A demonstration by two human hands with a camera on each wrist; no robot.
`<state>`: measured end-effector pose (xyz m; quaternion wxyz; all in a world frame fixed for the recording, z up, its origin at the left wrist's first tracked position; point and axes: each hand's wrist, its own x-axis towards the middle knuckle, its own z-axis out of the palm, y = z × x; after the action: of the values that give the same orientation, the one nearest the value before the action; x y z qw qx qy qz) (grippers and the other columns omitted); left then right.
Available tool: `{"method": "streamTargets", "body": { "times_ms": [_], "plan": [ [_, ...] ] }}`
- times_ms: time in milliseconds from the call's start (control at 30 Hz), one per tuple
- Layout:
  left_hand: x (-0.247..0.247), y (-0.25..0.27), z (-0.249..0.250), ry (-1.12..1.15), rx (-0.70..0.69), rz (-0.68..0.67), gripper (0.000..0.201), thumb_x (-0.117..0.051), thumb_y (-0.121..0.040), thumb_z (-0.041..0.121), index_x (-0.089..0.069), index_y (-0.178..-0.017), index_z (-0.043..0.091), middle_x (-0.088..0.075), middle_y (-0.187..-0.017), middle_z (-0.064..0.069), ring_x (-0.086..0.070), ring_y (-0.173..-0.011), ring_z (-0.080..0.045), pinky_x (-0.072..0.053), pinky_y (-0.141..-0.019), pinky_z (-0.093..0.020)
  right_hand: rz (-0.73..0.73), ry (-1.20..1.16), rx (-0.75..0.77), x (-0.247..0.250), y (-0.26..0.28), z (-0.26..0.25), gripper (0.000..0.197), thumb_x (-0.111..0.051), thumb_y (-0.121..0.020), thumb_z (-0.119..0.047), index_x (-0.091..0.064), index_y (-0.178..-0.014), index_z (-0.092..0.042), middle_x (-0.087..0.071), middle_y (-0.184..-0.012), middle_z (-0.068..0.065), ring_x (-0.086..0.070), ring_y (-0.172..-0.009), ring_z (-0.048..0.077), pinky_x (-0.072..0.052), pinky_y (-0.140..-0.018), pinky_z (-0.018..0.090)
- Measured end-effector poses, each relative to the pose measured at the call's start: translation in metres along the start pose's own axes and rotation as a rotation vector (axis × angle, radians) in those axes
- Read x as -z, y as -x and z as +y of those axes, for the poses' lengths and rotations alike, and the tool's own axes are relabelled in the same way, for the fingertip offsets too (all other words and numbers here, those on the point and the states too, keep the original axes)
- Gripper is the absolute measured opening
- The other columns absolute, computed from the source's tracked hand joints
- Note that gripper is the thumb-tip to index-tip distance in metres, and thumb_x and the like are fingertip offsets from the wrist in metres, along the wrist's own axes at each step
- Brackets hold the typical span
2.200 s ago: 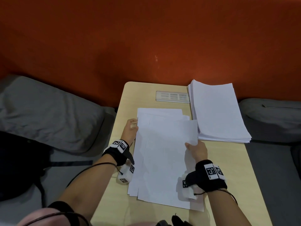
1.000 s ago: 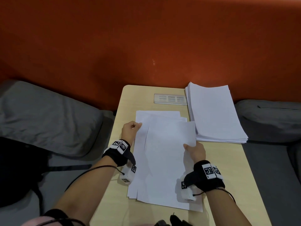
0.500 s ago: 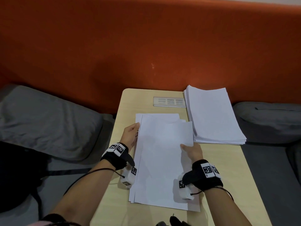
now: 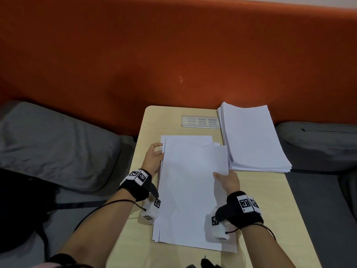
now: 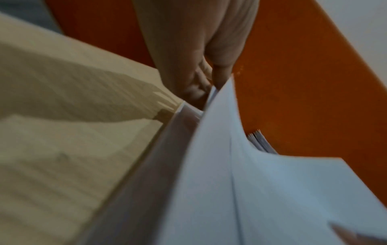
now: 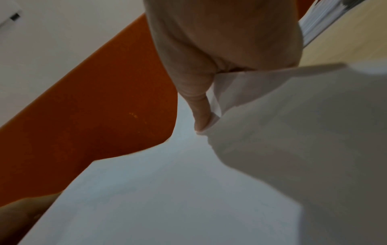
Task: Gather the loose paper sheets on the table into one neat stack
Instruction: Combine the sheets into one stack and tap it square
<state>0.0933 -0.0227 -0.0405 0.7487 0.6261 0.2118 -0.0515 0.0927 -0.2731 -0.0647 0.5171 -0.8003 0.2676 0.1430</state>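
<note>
Several loose white sheets (image 4: 191,190) lie overlapping in a rough pile in the middle of the tan table (image 4: 270,209). My left hand (image 4: 158,152) grips the pile's left edge near the far corner; in the left wrist view the thumb (image 5: 220,73) lies on top of the sheets (image 5: 230,190), with fingers below. My right hand (image 4: 219,176) pinches the right edge. In the right wrist view its thumb (image 6: 201,112) presses on the sheets (image 6: 167,190), which bow upward. The near corners still fan out unevenly.
A thick neat stack of paper (image 4: 251,140) sits at the table's far right, close beside the pile. A socket panel (image 4: 201,121) is set into the table at the back. Grey cushions (image 4: 54,144) flank the table, and an orange backrest (image 4: 173,55) rises behind.
Both hands have pushed the sheets' side edges inward, so the spread pile is narrower and better aligned. The left hand has shifted a little farther along the left edge.
</note>
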Motion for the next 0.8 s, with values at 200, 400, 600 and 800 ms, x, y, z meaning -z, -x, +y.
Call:
{"method": "streamTargets", "body": {
  "times_ms": [200,400,600,800],
  "plan": [
    [-0.003,-0.004,-0.016,-0.425,-0.09,0.05,0.061,-0.038,-0.084,0.064,-0.062,-0.092,0.009,-0.064,-0.098,-0.008,-0.06,-0.092,-0.026,-0.048,-0.087,-0.039,-0.001,-0.016,0.01,0.0,0.001,0.001,0.028,-0.066,-0.084,-0.013,-0.063,-0.107,0.002,-0.067,-0.105,0.019,-0.06,-0.09,0.029,-0.045,-0.081,0.033],
    [-0.013,0.008,-0.023,-1.013,-0.207,0.018,0.06,-0.032,-0.098,0.039,-0.009,-0.149,0.017,-0.012,-0.154,-0.008,-0.017,-0.136,-0.029,-0.024,-0.111,-0.048,0.003,-0.041,-0.001,0.0,0.002,0.002,0.028,-0.065,-0.085,-0.013,-0.063,-0.108,0.002,-0.066,-0.106,0.018,-0.06,-0.093,0.03,-0.046,-0.088,0.038],
    [-0.016,0.016,-0.021,-1.058,-0.216,-0.018,0.063,-0.033,-0.099,0.032,-0.001,-0.149,0.01,-0.017,-0.153,-0.01,-0.022,-0.135,-0.03,-0.028,-0.11,-0.044,0.005,-0.052,-0.007,0.0,0.003,0.003,0.031,-0.065,-0.085,-0.014,-0.062,-0.111,0.002,-0.066,-0.111,0.019,-0.061,-0.104,0.035,-0.047,-0.091,0.04],
    [-0.015,0.018,-0.018,-0.991,-0.17,0.008,0.065,-0.037,-0.099,0.025,0.001,-0.148,0.004,-0.015,-0.154,-0.011,-0.018,-0.139,-0.029,-0.022,-0.113,-0.04,0.004,-0.045,0.0,0.0,0.004,0.002,0.033,-0.064,-0.086,-0.013,-0.061,-0.115,0.003,-0.065,-0.113,0.02,-0.06,-0.105,0.035,-0.045,-0.089,0.036]
  ]
}}
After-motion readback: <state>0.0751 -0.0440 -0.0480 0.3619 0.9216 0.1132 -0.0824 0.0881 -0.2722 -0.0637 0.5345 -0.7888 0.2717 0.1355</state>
